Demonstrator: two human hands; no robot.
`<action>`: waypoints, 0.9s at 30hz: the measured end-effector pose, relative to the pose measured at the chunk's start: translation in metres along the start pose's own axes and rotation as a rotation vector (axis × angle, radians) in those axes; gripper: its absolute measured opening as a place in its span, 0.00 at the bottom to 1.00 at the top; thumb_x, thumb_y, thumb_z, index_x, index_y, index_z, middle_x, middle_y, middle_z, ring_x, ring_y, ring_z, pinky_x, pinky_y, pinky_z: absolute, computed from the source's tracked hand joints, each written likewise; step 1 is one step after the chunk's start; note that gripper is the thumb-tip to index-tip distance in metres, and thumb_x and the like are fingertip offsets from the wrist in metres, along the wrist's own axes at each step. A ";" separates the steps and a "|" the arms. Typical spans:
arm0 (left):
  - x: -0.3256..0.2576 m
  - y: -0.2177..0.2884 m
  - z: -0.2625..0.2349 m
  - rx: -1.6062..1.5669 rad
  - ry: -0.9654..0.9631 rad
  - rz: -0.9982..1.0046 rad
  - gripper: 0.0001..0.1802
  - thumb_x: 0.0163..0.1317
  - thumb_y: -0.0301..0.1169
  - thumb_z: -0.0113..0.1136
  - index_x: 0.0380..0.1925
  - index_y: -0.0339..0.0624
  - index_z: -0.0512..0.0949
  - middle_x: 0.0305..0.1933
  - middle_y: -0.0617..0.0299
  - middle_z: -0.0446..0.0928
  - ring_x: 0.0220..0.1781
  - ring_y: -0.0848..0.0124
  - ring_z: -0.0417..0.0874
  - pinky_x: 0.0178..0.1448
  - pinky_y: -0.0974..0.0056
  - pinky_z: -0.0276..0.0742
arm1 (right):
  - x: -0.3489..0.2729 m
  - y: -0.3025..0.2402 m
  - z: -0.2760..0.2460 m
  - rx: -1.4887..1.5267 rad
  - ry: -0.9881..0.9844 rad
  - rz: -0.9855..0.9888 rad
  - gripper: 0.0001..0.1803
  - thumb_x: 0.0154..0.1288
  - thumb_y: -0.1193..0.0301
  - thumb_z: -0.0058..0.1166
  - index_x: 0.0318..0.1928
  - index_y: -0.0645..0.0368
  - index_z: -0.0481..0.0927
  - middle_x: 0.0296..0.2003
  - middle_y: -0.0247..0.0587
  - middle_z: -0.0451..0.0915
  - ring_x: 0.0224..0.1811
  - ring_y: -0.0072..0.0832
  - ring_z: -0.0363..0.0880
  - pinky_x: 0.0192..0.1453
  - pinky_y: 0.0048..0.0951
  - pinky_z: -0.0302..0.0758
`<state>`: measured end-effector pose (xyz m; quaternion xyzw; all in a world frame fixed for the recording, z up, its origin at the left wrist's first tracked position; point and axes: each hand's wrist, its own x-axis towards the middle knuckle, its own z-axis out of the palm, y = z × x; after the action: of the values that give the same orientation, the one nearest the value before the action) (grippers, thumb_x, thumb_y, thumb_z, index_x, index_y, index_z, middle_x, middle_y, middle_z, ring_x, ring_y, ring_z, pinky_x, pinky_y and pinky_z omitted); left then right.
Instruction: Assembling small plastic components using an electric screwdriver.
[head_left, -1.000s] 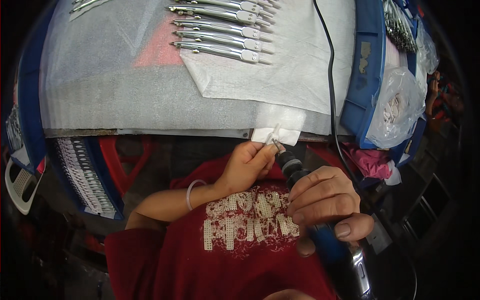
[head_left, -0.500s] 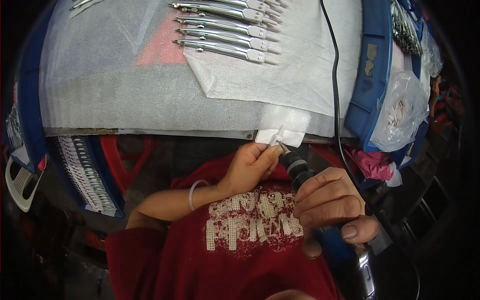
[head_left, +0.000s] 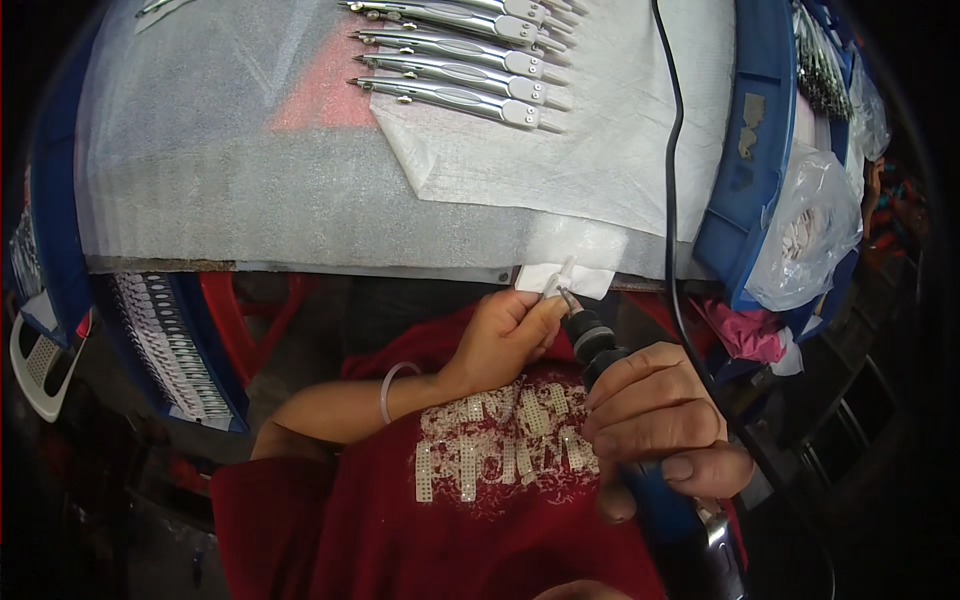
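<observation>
The grip of the left hand is closed around a small white piece, which is at the near edge of the counter, over a white pad. Part of the piece is hidden by this hand. The right hand has its grip wrapped around a driver. Its bit points to the piece; whether they touch, I cannot tell. Farther away, silver compasses lie in a row.
</observation>
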<state>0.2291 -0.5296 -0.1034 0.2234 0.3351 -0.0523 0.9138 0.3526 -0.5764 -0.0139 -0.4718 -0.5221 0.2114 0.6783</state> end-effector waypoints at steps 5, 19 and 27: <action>0.000 -0.003 0.001 0.130 0.050 0.035 0.11 0.70 0.30 0.49 0.39 0.36 0.79 0.24 0.73 0.73 0.23 0.86 0.67 0.25 0.79 0.60 | 0.007 0.008 0.007 0.053 0.056 -0.015 0.23 0.43 0.76 0.71 0.36 0.62 0.68 0.28 0.50 0.79 0.24 0.38 0.81 0.26 0.33 0.79; 0.000 -0.008 0.004 0.169 0.133 0.128 0.17 0.69 0.33 0.52 0.21 0.35 0.75 0.16 0.72 0.67 0.20 0.85 0.63 0.22 0.72 0.60 | 0.013 0.005 -0.012 -0.032 -0.216 0.018 0.27 0.57 0.64 0.66 0.46 0.56 0.60 0.28 0.42 0.79 0.24 0.30 0.80 0.26 0.28 0.78; -0.001 -0.004 0.008 0.133 0.124 0.119 0.17 0.70 0.33 0.49 0.24 0.36 0.76 0.16 0.73 0.67 0.20 0.85 0.63 0.22 0.75 0.59 | -0.006 0.001 -0.011 0.098 0.056 -0.049 0.29 0.43 0.75 0.70 0.44 0.59 0.66 0.29 0.50 0.79 0.24 0.37 0.81 0.25 0.33 0.79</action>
<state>0.2321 -0.5371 -0.0991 0.3057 0.3731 -0.0059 0.8760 0.3603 -0.5855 -0.0180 -0.4307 -0.5036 0.2066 0.7198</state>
